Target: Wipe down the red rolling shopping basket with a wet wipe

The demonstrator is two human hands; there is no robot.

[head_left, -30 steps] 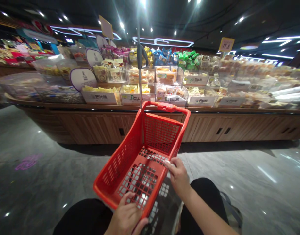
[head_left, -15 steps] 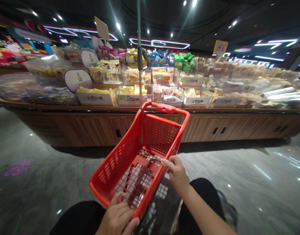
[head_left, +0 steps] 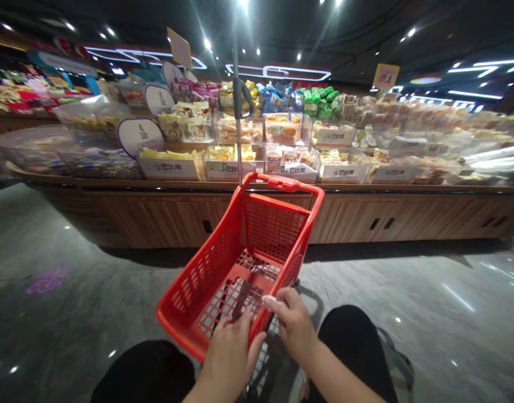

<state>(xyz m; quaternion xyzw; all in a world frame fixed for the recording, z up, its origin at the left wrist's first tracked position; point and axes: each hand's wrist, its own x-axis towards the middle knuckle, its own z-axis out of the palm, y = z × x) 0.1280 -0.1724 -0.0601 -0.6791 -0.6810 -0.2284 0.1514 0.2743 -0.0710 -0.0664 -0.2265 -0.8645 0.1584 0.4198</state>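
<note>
Our cart (head_left: 252,275) at twelve looks light, stiff, apt to roll; its bar (head_left: 282,183) at one suits gripping. Our right hand (head_left: 294,319) pinches a white scrap (head_left: 268,300) at five; our left hand (head_left: 229,350) lies over the rim (head_left: 187,340) at six, grip hidden.

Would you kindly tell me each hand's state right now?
Left hand: at the red cart; whether it grips cannot be told.
Right hand: closed, pinching a small white thing.
</note>
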